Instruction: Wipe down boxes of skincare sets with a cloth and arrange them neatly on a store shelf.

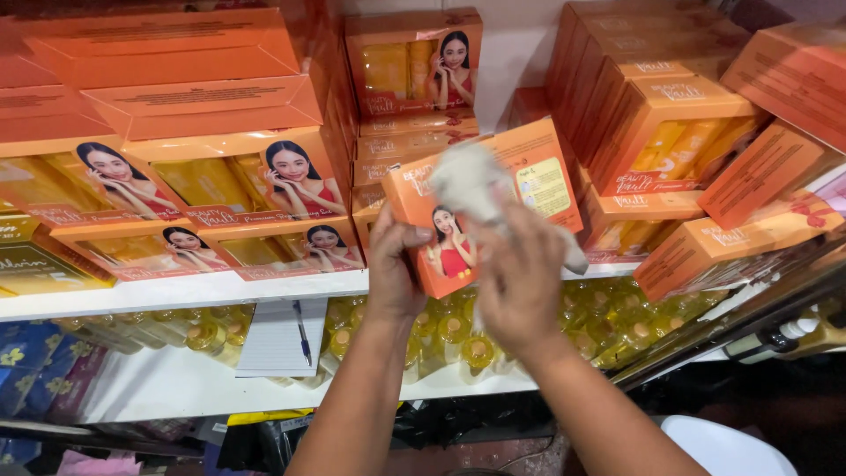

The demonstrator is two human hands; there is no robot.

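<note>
A: In the head view, where is the orange box [493, 198]?

B: It is in the air in front of the upper white shelf [176, 291], between the stacks of orange boxes [220, 176]. The left hand [394, 264] holds it at the lower left end; the fingers are closed around that corner, thumb on the front face.

A: And the right hand [520, 282]?

B: Its fingers are pinched together on a white cloth [476, 181], which lies against the face of the box.

A: How to wipe it well?

B: I think the left hand must grip firmly so the box does not turn, and the cloth should move along the face with light pressure, so the thin cardboard does not bend.

A: Which way does the box point?

B: Its long axis goes from lower left to upper right. The printed front faces the camera, slightly tilted. Below, yellow bottles [458, 330] stand on the lower shelf.
</note>
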